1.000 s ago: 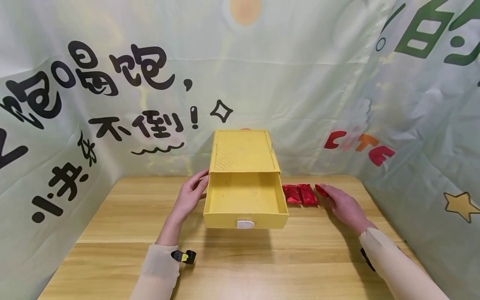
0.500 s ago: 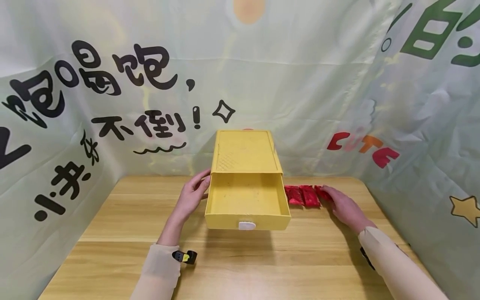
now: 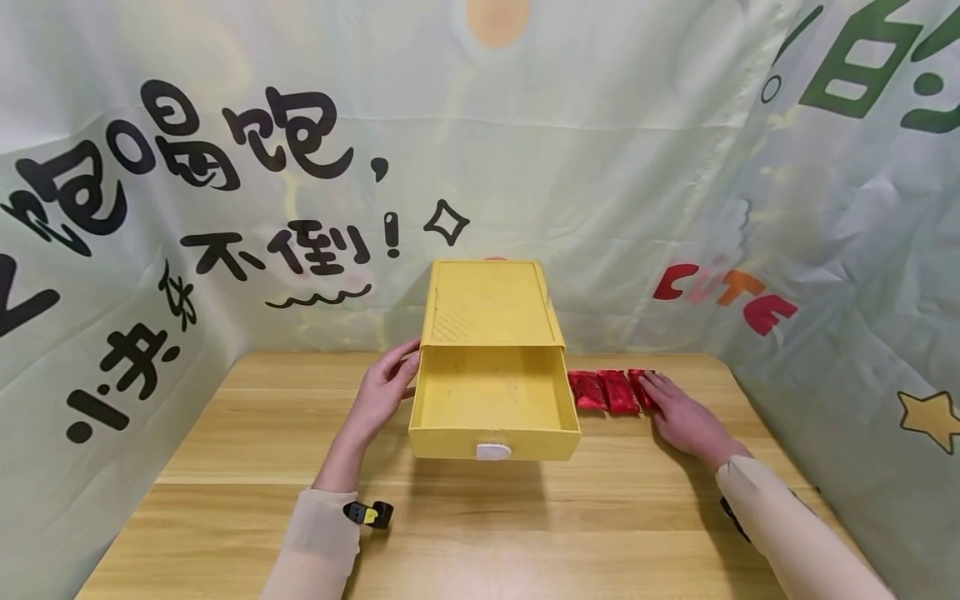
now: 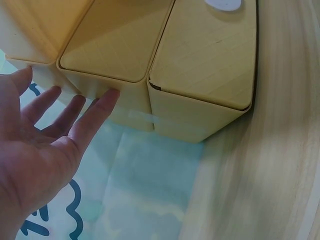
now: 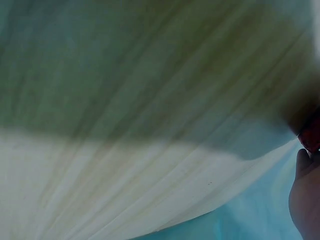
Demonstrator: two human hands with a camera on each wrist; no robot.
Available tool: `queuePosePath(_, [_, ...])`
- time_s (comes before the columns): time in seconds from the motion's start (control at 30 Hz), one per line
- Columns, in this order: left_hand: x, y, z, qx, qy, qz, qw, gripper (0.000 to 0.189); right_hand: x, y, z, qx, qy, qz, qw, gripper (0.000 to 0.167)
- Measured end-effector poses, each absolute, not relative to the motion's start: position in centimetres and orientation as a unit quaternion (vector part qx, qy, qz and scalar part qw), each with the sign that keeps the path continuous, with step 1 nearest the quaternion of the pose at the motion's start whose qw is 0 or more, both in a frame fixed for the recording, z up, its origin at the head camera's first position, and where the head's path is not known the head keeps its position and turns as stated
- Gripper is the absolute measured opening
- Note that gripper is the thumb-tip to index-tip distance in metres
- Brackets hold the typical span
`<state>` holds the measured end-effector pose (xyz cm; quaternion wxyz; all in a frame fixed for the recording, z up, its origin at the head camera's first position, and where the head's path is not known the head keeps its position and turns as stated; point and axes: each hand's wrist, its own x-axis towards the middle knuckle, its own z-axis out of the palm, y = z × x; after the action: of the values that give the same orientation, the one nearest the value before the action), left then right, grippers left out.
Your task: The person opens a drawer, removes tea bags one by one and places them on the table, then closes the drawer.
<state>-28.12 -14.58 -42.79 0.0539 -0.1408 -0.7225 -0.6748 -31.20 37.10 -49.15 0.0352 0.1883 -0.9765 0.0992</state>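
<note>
A yellow drawer unit [image 3: 491, 302] stands at the back of the table, its top drawer [image 3: 448, 442] pulled out and bare inside. In the left wrist view, stacked lower drawers [image 4: 202, 57] show below it. My left hand [image 3: 377, 396] lies along the unit's left side, fingers loosely extended, fingertips right at its wall. To the unit's right, red packets lie in a row: a left one [image 3: 587, 390], a middle one [image 3: 618, 392] and a right one [image 3: 639, 388]. My right hand [image 3: 692, 427] rests its extended fingers on the right packet, partly covering it.
The wooden table [image 3: 480, 533] reaches back to a printed cloth [image 3: 570, 183] that hangs behind and along both sides. A white knob [image 3: 492, 452] sticks out from the pulled drawer's front. Dark wrist devices [image 3: 369, 514] sit at the sleeves.
My right hand has lowered the third red packet onto the table beside the other packets, and its fingers have loosened and spread over it. The left hand has stayed at the drawer unit.
</note>
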Motion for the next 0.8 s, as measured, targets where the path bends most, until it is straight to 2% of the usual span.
queuePosePath(0.27, [-28.1,-14.6,-42.7,-0.141,-0.720,-0.677,0.050,0.049,-30.7,37.0,-49.3,0.176,-0.981,0.084,0.026,0.066])
queuePosePath(0.8, [-27.9,-14.5,-42.4,-0.134,-0.718,-0.681,0.043,0.045,-29.8,36.9,-49.2,0.161,-0.982,0.091,0.051,0.073])
